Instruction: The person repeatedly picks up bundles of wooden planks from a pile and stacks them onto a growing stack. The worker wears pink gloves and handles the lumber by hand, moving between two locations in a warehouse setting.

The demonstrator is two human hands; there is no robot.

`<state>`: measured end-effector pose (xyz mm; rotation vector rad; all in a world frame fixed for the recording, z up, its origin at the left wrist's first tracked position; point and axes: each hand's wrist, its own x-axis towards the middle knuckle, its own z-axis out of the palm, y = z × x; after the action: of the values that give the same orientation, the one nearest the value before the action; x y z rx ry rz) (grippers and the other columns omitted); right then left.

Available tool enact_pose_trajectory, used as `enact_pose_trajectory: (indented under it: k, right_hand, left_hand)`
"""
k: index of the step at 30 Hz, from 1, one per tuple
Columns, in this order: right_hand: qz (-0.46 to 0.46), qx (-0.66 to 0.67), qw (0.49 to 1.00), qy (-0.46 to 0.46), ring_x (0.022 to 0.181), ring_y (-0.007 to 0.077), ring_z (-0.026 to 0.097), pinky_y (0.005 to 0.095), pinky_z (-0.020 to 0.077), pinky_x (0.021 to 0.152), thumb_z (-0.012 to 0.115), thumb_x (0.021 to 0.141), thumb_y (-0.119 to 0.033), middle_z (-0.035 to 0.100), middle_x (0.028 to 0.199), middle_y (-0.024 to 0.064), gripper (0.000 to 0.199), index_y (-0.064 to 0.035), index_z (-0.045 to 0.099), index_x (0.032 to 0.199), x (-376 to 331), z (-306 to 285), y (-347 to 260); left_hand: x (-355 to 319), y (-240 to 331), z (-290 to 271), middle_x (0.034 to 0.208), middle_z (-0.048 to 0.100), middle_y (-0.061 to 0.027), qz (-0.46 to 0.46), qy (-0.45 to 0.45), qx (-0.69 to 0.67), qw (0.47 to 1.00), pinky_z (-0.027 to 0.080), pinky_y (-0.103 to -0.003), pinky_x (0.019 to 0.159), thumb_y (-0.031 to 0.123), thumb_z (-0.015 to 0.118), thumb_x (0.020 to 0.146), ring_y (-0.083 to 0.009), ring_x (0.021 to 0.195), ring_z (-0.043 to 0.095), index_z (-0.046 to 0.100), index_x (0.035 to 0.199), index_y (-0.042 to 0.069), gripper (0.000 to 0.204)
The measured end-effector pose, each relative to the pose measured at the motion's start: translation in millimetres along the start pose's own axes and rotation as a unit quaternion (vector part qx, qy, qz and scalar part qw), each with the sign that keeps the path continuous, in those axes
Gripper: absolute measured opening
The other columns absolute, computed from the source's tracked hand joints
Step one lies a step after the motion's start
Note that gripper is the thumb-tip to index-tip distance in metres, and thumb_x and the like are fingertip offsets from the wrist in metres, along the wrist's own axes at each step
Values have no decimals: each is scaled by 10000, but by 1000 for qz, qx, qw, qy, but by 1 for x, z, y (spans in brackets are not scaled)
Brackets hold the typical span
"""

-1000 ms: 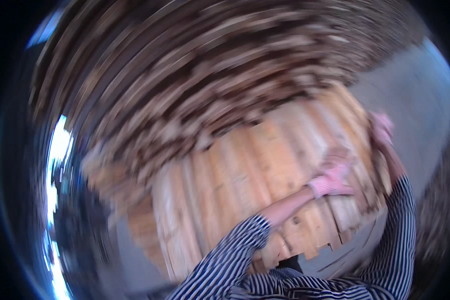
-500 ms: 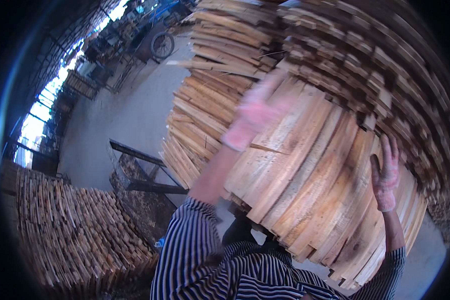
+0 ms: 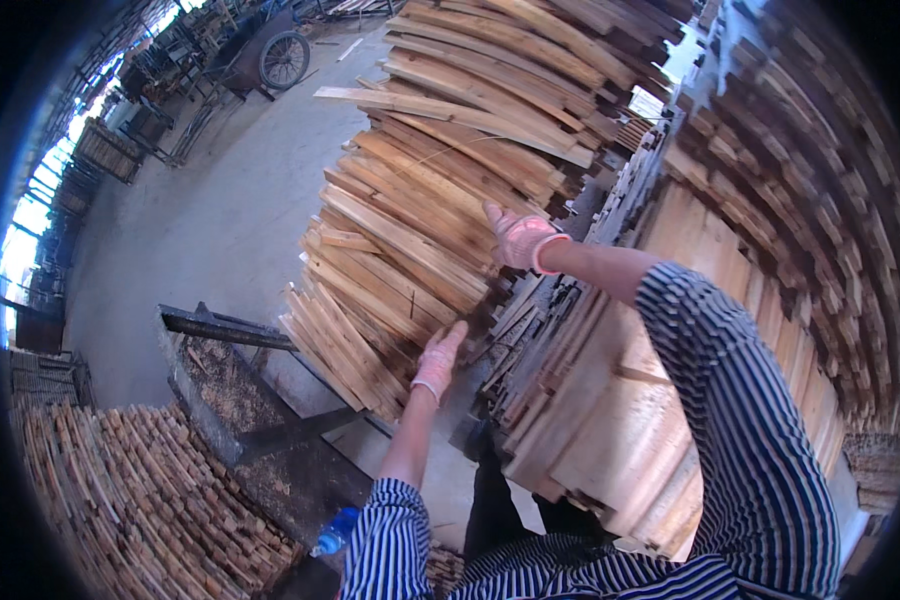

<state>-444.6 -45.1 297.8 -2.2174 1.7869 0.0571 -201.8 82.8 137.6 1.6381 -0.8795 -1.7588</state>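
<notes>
"Both gloved hands are now reaching to the loose pile of planks (image 3: pixel 400 215), where half a second ago they were hovering over the flat stack of boards (image 3: pixel 615 425)."

"Where is each one sitting?"

"Left hand (image 3: pixel 438 362) is resting at the near end of the pile, by the plank ends. Right hand (image 3: pixel 523 240) is crossing in front of the flat stack and touching, or nearly touching, the pile's right-hand ends farther up."

"Are they gripping anything?"

"I cannot tell. Fingers are extending toward the wood, but the plank ends are hiding whether either hand is closing on a board. Neither is lifting one clear."

"And how far along are things looking?"

"Partway, I'm judging. Boards on the flat stack are lying side by side in a fairly even layer, so that part is looking done. Planks in the pile are still lying loose and fanned, a few sticking out past the rest, so plenty is seemingly remaining."

"What else is standing around?"

"Tall stacked wood (image 3: pixel 810 200) is rising beyond the flat stack, a dark metal frame (image 3: pixel 230 390) is standing left of the pile, and a blue bottle (image 3: pixel 338 530) is showing beside the left sleeve."
</notes>
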Motion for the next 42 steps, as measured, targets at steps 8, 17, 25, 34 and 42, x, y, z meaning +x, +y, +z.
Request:
enact_pose_trajectory:
  k: [8, 17, 25, 34, 42]
  right_hand:
    - [162, -129, 978, -4, 1335, 444, 455, 560, 491, 982, 873, 696, -289, 414, 1489, 211, 1141, -186, 190, 1603, 75, 115, -13]
    - [172, 37, 983, -53, 1352, 448, 457, 493, 482, 1057, 705, 724, -38, 341, 1520, 248, 921, -198, 326, 1549, 99, 110, -1]
    - [125, 321, 932, -117, 983, 291, 688, 367, 552, 818, 774, 667, -166, 690, 1104, 194, 902, -73, 437, 1499, 104, 33, 1]
    - [164, 625, 707, -289, 1381, 253, 476, 438, 373, 1160, 823, 809, -390, 507, 1509, 96, 758, -168, 511, 1462, -20, 25, -44]
    - [166, 639, 670, -338, 1075, 277, 672, 542, 557, 887, 772, 825, -573, 685, 1231, 114, 702, -126, 593, 1335, -63, -73, -78]
  left_hand:
    - [82, 63, 31, 1509, 443, -291, 22, 88, 64, 994, 315, -410, 1172, 657, 716, 796, -392, 1414, 420, 348, 1512, -76, 1089]
    - [184, 73, 41, 1273, 623, -205, -133, 252, -53, 957, 495, -438, 976, 431, 829, 688, -316, 1095, 625, 436, 1420, -59, 964]
    - [117, 37, -68, 1162, 660, -86, 20, -13, -382, 924, 557, -421, 845, 400, 795, 852, -245, 993, 651, 610, 1308, 51, 604]
    - [43, 87, -16, 1506, 449, -132, 21, -53, -343, 937, 432, -491, 1086, 790, 479, 880, -310, 1314, 490, 351, 1544, 84, 978]
    - [-28, 148, 28, 1463, 503, -153, -10, -85, -390, 917, 469, -518, 1075, 834, 438, 873, -354, 1290, 534, 374, 1526, 105, 981]
